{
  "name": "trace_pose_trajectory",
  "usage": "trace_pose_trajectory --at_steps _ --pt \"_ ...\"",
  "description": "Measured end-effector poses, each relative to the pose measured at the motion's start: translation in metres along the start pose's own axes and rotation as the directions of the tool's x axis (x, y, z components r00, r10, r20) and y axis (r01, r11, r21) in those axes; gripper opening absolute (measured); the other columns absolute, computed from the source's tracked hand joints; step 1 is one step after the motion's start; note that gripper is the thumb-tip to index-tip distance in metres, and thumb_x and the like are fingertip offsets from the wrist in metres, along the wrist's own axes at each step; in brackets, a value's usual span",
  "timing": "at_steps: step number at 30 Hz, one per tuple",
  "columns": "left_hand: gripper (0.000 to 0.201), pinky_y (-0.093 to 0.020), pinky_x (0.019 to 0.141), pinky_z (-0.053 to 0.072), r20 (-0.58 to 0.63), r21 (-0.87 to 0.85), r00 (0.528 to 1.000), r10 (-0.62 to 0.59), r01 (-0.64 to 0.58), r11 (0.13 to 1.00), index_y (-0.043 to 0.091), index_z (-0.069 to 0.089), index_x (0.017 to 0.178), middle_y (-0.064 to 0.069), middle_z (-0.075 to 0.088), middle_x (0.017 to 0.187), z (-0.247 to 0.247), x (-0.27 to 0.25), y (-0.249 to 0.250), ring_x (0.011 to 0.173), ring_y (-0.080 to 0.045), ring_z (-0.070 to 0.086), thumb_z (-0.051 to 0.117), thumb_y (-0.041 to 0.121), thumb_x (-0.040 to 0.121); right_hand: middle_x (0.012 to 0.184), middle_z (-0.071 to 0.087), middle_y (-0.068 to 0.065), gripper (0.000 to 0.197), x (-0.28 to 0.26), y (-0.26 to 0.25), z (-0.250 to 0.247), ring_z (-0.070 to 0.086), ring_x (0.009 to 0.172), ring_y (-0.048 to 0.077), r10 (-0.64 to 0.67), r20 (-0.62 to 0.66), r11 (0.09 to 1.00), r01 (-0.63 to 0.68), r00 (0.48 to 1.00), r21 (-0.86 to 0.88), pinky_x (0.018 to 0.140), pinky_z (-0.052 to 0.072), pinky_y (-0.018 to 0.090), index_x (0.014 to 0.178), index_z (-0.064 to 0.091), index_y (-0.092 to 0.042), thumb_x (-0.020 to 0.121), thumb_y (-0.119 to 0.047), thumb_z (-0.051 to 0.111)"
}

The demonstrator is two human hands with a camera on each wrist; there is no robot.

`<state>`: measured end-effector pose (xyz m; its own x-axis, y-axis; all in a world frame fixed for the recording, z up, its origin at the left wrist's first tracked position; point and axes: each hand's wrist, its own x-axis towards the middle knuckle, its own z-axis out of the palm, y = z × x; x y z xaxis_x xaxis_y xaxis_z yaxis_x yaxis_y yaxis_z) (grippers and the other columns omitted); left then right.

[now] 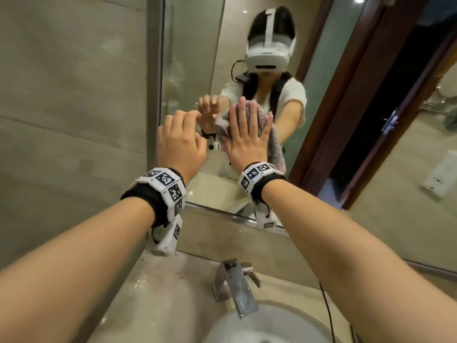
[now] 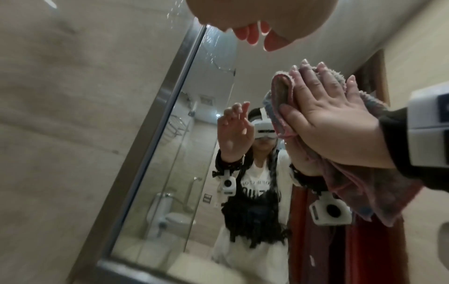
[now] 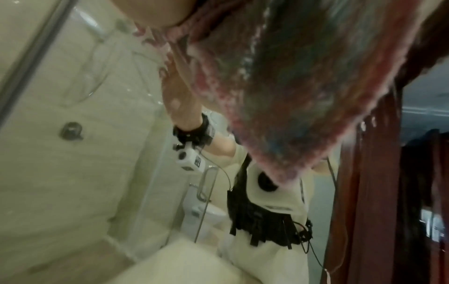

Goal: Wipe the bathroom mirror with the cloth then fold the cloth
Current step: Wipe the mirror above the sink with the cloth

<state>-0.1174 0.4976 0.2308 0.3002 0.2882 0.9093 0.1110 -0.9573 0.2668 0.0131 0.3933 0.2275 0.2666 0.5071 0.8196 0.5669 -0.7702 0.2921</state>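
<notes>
We see the fuzzy pink-and-grey terry cloth (image 1: 274, 142) pressed flat against the metal-framed bathroom mirror (image 1: 329, 78) under our right hand (image 1: 247, 137), fingers straight and spread, its lower end hanging loose. Our left hand (image 1: 180, 142) hovers beside it, loosely curled, holding nothing. Below stand the chrome faucet (image 1: 235, 285) and white basin (image 1: 269, 325).

We see the cloth (image 1: 268, 134), a fuzzy pink and grey towel, bunched and pressed flat against the mirror (image 1: 329, 78), its lower end hanging down. The mirror is upright on the wall, with a metal frame.
</notes>
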Motion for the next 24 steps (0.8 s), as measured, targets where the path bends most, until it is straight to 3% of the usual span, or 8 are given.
trace_pose_trajectory --at_steps 5,8,12,17,24 --pt "0.039 -0.036 0.07 0.034 0.095 0.048 0.993 -0.064 0.06 0.997 0.008 0.06 0.105 -0.013 0.06 0.095 0.017 -0.057 -0.017 0.085 -0.032 0.052 0.053 0.01 0.066 0.148 0.039 0.006 0.055 -0.062 -0.02 0.034 0.025 0.137 0.025 -0.215 0.108 0.976 0.217 0.971 -0.007 0.11 -0.007 0.06 0.143 0.025 -0.011 0.099 -0.042 0.014" --pt "0.042 -0.039 0.07 0.037 0.16 0.062 0.982 -0.104 0.095 0.994 0.008 0.06 0.107 -0.013 0.06 0.095 0.021 -0.084 -0.026 0.086 -0.033 0.052 0.05 0.012 0.067 0.149 0.038 0.001 0.063 -0.097 -0.029 0.055 0.019 0.137 0.023 -0.325 0.192 0.934 0.347 0.926 -0.089 0.11 -0.018 0.058 0.144 0.029 -0.014 0.092 -0.05 0.038" --pt "0.041 -0.038 0.07 0.035 0.199 0.093 0.969 -0.145 0.128 0.987 0.008 0.06 0.106 -0.013 0.06 0.095 0.025 -0.11 -0.035 0.086 -0.033 0.053 0.052 0.01 0.066 0.15 0.036 -0.005 0.071 -0.128 -0.037 0.071 0.021 0.137 0.018 -0.432 0.228 0.871 0.469 0.873 -0.148 0.111 -0.015 0.056 0.144 0.02 -0.015 0.087 -0.045 0.051" --pt "0.04 -0.041 0.072 0.039 0.241 0.104 0.957 -0.161 0.14 0.985 0.008 0.059 0.107 -0.014 0.059 0.096 0.032 -0.123 -0.028 0.089 -0.034 0.053 0.052 0.01 0.068 0.143 0.045 -0.009 0.054 -0.135 -0.028 0.072 0.036 0.133 0.012 -0.548 0.143 0.825 0.56 0.824 -0.069 0.113 -0.011 0.052 0.139 0.025 -0.017 0.088 -0.035 0.031" --pt "0.039 -0.037 0.074 0.032 0.266 0.058 0.958 -0.112 0.1 0.993 0.008 0.059 0.107 -0.013 0.059 0.097 0.046 -0.129 0.023 0.09 -0.032 0.051 0.051 0.01 0.069 0.144 0.044 -0.005 0.047 -0.153 0.024 0.069 0.043 0.132 0.014 -0.662 0.08 0.75 0.658 0.745 0.072 0.113 -0.014 0.049 0.14 0.033 -0.018 0.096 -0.031 0.024"
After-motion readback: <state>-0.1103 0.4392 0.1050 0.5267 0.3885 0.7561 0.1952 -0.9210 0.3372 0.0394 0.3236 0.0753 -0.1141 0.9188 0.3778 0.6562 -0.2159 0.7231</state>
